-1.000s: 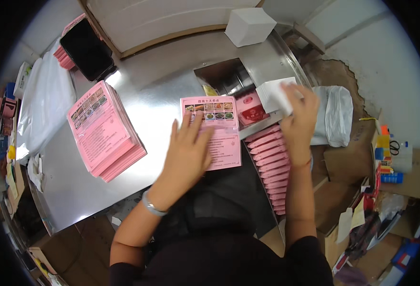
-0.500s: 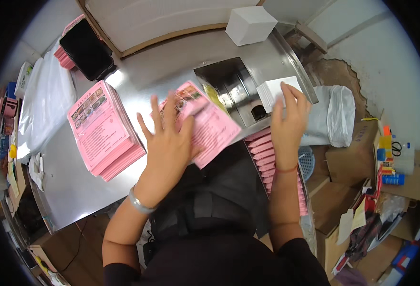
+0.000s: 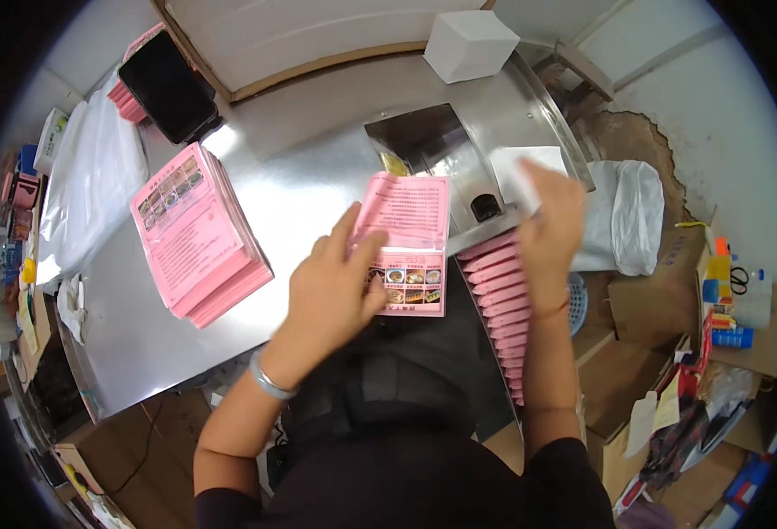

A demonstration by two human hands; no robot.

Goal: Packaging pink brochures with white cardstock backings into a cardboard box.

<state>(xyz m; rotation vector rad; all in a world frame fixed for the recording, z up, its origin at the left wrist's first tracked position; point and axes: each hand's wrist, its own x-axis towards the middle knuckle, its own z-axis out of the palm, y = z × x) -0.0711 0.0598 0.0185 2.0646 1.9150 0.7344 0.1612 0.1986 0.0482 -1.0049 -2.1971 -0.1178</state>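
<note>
My left hand (image 3: 340, 278) grips the left edge of a pink printed packet (image 3: 415, 216), thumb on top. Food pictures run along the packet's near part and lines of text along its far part. It lies at the metal table's front edge. My right hand (image 3: 551, 216), blurred by motion, is closed at the stack of white paper (image 3: 547, 157), with a white piece between its fingers. Flat pink packets (image 3: 190, 238) are piled to the left of my left hand. Below my right hand, a row of plump pink packets (image 3: 498, 295) stands in a long container.
A dark recess (image 3: 423, 141) is set into the metal table (image 3: 300, 150). A phone (image 3: 168, 86) leans at the back left beside white plastic sheeting (image 3: 93, 194). A white paper block (image 3: 469, 46) stands at the back. Cardboard boxes (image 3: 657, 300) and a grey-white bag (image 3: 631, 220) are on the right.
The pink packet has turned and come nearer the front edge, its pictures now towards me. My left hand has shifted to its left edge. My right hand has pulled slightly nearer with a white piece.
</note>
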